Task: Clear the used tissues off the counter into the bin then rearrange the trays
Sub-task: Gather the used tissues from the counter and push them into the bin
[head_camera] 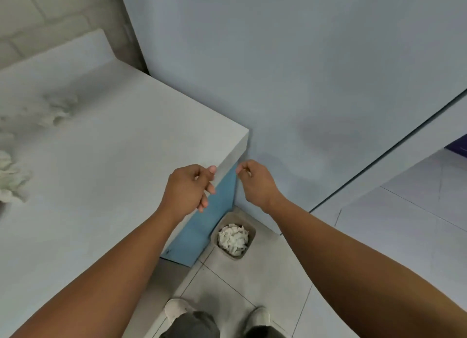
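Observation:
A small grey bin (pixel 250 232) stands on the floor at the counter's corner, holding a heap of crumpled white tissues (pixel 233 238). My left hand (pixel 190 187) hangs over the counter's right edge, fingers loosely curled, holding nothing. My right hand (pixel 254 179) hovers beside it above the bin, fingers loosely curled and empty. On the white counter (pixel 113 166) crumpled tissues lie at the far left: one bunch (pixel 59 109) further back, another (pixel 10 178) at the left edge. No trays are in view.
A pale blue wall (pixel 290 72) rises right behind the counter's corner. The counter's side panel (pixel 204 226) is blue. Grey floor tiles (pixel 240 282) spread below, with my two shoes (pixel 177 308) near the bottom. A tiled wall (pixel 38 11) stands at the back left.

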Available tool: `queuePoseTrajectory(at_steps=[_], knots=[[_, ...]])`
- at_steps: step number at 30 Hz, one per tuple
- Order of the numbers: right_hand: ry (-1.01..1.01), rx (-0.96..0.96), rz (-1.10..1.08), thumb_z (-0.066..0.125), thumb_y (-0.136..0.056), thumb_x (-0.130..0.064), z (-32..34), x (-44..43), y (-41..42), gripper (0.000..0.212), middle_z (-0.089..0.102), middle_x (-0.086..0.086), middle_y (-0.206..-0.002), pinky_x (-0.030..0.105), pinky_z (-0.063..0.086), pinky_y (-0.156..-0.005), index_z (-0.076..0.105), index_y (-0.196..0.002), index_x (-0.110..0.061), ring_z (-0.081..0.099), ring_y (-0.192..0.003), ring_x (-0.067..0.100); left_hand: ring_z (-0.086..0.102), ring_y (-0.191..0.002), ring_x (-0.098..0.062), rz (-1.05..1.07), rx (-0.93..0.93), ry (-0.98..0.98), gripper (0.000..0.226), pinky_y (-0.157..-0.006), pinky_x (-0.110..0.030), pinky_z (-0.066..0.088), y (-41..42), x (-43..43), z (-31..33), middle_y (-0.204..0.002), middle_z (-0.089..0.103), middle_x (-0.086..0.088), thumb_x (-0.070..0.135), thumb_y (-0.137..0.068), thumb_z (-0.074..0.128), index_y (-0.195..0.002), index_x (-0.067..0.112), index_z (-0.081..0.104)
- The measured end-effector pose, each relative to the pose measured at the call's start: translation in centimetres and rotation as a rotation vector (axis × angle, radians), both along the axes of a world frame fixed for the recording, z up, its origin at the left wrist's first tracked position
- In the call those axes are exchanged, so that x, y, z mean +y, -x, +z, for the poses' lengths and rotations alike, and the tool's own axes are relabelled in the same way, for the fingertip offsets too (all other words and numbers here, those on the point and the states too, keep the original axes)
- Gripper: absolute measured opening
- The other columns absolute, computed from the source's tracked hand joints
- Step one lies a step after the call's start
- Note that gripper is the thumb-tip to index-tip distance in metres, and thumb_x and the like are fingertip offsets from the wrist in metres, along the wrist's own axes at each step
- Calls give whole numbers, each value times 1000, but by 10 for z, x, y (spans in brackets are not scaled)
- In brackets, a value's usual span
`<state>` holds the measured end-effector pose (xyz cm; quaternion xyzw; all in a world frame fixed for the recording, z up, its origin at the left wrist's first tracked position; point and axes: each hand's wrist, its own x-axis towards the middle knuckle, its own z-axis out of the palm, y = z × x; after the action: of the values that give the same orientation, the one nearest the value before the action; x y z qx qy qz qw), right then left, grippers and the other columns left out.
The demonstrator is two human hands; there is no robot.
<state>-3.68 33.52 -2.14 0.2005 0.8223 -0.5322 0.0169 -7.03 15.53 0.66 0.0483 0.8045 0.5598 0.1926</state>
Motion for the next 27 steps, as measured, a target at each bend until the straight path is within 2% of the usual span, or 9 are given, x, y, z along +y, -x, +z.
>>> queuePoseTrajectory(at_steps=[3,7,8,10,12,14,17,21,27], knots=[[-26,-6,-88,52,-95,-15,-36,23,-23,10,59,-10,-80,17,40,-60,59,-91,-20,52,-68,5,48,-36,-20,-38,-92,80,59,-35,-23,35,-21,29,-25,-53,61,-10,60,-93,52,-69,7,59],[-39,-105,-156,51,-97,-13,-100,51,-47,13,64,-2,-84,5,38,-52,59,-89,-19,54,-67,4,40,-32,-11,-3,-121,184,71,-39,-20,31,-41,66,-85,-41,44,-2,69,-93,35,-56,9,47],[-29,-137,-182,47,-98,-12,-118,57,-51,15,66,3,-84,9,43,-52,58,-90,-19,57,-64,10,37,-34,-9,-1,-108,201,70,-42,-23,31,-44,72,-104,-41,40,1,68,-93,35,-54,11,43],[33,-189,-268,40,-99,-12,-153,66,-54,20,66,14,-82,32,56,-50,58,-93,-18,60,-56,23,34,-39,-10,-23,-111,238,69,-49,-28,30,-48,80,-142,-39,34,6,64,-94,40,-45,16,34],[48,-229,-337,39,-99,-16,-190,70,-56,20,63,18,-80,46,57,-46,58,-94,-18,61,-53,28,40,-45,-22,-63,-136,318,73,-52,-34,32,-50,84,-178,-39,36,-1,63,-94,45,-43,12,34],[-30,-244,-330,38,-98,-25,-228,71,-54,23,64,15,-79,50,57,-51,59,-94,-15,63,-59,31,54,-67,-40,-110,-197,423,71,-64,-44,45,-49,87,-213,-61,52,-18,64,-93,45,-57,3,40],[-121,-284,-257,38,-101,-32,-284,70,-53,36,65,13,-79,45,54,-67,61,-88,-7,62,-70,34,61,-93,-42,-208,-305,590,71,-82,-43,50,-45,87,-278,-93,64,-21,68,-93,39,-68,2,49],[-172,-369,-166,41,-102,-31,-355,67,-61,44,44,-1,-59,30,32,-62,39,-59,-20,46,-67,27,60,-98,-42,-212,-295,721,58,-86,-45,48,-41,80,-368,-105,65,-29,54,-101,33,-80,6,58],[-173,-468,-147,36,-103,-35,-444,62,-79,50,43,2,-58,33,37,-63,36,-55,-20,48,-68,29,59,-102,-40,-140,-323,694,59,-87,-40,46,-29,77,-465,-110,64,-28,45,-104,31,-103,-3,64]])
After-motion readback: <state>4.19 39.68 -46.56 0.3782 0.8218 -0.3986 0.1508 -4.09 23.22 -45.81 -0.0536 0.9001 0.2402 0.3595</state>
